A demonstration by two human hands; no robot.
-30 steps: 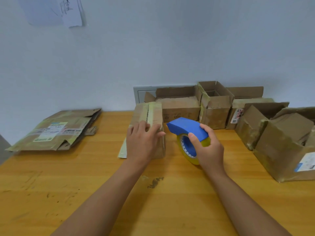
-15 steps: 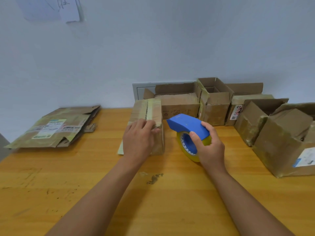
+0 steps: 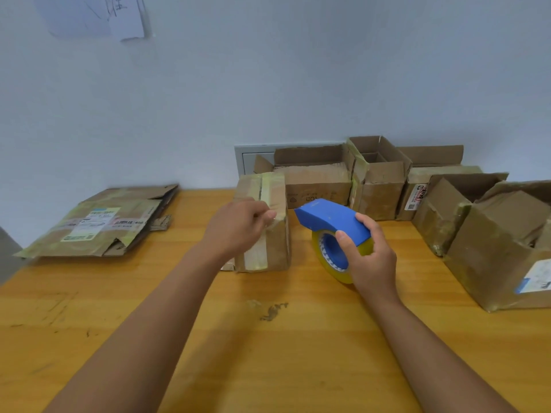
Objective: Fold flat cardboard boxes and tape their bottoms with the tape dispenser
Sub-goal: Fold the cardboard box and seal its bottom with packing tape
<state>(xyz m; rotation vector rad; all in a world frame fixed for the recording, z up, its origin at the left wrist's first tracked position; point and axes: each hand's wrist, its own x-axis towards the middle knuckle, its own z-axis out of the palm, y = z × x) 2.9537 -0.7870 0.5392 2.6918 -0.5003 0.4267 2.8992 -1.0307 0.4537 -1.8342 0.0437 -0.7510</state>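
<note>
Left hand presses tape flat on a small box while the right grips the dispenser.

The left hand (image 3: 238, 226), fingers curled, pinches at the tape strip on the small brown cardboard box (image 3: 264, 222) at table centre. The right hand (image 3: 371, 257) is wrapped round the blue tape dispenser with its yellow roll (image 3: 334, 234) just beside it. The box looks light and crushable: best steadied by its edges.

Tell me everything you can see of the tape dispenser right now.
The tape dispenser has a blue plastic-looking hood with a pointed nose aimed left at the small taped box, apart from it. Beneath the hood sits a yellowish roll of tape on a blue core. It stands on edge, low over the wooden table; contact is unclear. The right hand grips it, thumb on the core, fingers over the hood's back.
</note>
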